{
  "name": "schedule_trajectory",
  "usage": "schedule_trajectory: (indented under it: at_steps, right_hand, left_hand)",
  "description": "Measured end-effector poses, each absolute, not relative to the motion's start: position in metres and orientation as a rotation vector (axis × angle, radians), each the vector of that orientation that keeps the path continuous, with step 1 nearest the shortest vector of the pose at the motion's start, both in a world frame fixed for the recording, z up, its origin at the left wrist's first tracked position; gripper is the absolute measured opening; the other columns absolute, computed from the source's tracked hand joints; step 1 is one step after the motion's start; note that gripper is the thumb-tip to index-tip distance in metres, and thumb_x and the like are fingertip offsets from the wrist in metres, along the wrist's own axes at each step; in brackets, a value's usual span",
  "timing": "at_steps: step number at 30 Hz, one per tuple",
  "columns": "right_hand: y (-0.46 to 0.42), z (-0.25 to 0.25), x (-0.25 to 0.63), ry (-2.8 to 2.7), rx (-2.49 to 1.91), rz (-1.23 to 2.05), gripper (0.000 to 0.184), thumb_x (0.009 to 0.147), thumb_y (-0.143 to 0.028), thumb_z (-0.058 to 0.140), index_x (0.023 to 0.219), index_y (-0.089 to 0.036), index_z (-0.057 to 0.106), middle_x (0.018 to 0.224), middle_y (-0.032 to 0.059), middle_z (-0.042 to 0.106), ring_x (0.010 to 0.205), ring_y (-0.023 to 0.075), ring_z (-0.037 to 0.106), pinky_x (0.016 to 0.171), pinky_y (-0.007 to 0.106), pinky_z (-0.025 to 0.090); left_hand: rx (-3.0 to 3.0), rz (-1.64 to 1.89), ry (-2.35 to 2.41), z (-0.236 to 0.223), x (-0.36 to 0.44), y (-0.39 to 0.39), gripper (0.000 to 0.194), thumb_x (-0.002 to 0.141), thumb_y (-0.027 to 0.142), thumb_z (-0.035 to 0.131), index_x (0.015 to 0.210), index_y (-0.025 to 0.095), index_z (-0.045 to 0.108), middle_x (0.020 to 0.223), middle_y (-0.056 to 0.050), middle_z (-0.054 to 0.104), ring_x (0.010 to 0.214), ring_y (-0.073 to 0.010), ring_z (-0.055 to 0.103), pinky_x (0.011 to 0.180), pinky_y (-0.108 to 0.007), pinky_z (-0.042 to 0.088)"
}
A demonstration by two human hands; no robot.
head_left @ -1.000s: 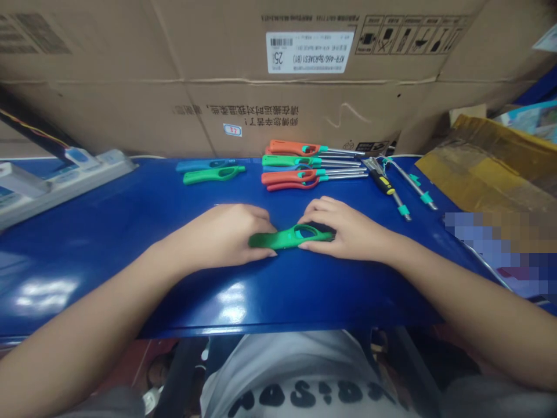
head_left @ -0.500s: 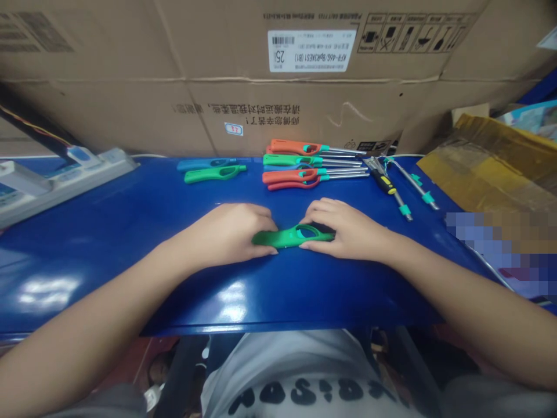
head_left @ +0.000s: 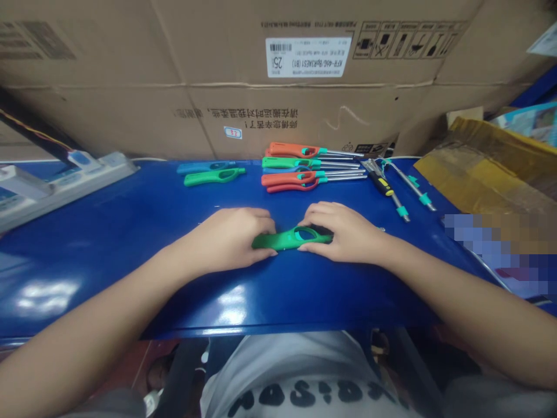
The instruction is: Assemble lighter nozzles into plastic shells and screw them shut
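Between my two hands lies a green lighter handle (head_left: 285, 240) with a teal trigger inside its oval opening; no metal tube shows on it. My left hand (head_left: 237, 238) is closed around its left end. The fingers and thumb of my right hand (head_left: 337, 232) grip the right end, hiding the tip. Beyond them is a pile of long-necked lighters (head_left: 289, 177), orange, green, blue and red, with metal tubes pointing right. To the left rest a green handle (head_left: 211, 177) and a blue handle (head_left: 195, 167), both without tubes.
Right of the pile lie a black and yellow tool handle (head_left: 383, 184) and metal tubes with teal pieces (head_left: 420, 194). A white power strip (head_left: 100, 174) sits at the left. A large cardboard box (head_left: 130, 116) stands behind the blue table (head_left: 174, 316). Yellow-taped cardboard (head_left: 483, 168) is at the right.
The whole view has shifted slightly. Both hands keep their hold on the green lighter handle, with hardly any movement.
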State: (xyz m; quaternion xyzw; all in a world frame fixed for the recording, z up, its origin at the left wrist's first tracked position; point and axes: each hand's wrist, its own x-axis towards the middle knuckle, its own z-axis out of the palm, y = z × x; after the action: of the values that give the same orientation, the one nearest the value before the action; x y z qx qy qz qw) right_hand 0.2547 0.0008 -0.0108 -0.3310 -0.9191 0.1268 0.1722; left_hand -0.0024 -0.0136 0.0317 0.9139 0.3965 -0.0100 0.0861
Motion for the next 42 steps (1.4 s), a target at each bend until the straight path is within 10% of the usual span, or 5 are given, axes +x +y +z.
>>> schedule_trajectory:
  at_steps: [42]
  right_hand:
    - [-0.0014,-0.0067,0.2555,-2.601,-0.975,0.42,0.031,0.086,-0.044,0.073,0.105,-0.02,0.071,0.104,0.0062,0.071,0.098,0.0229,0.064,0.085,0.036,0.046]
  left_hand:
    - [2.707,-0.055,1.218,0.0337,-0.0021,-0.0145,0.023,0.088,0.045,0.065,0.102,0.027,0.071,0.103,0.001,0.071,0.085,-0.0195,0.068,0.064,-0.028,0.042]
